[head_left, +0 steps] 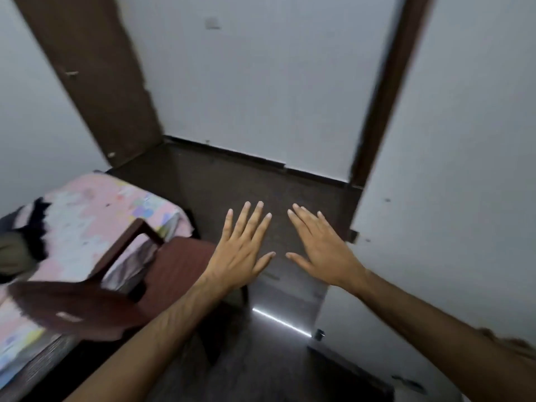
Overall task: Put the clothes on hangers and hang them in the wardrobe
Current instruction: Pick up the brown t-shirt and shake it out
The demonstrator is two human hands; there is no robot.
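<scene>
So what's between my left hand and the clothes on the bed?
In the head view, a brown chair stands between your left hand and the dark clothes on the bed.

Brown chair (177, 265) beside bed (95, 216); dark floor (232, 181).

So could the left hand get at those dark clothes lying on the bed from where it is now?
Probably not without moving. The left hand hovers open over the floor, and the brown chair stands between it and the dark clothes on the bed.
</scene>
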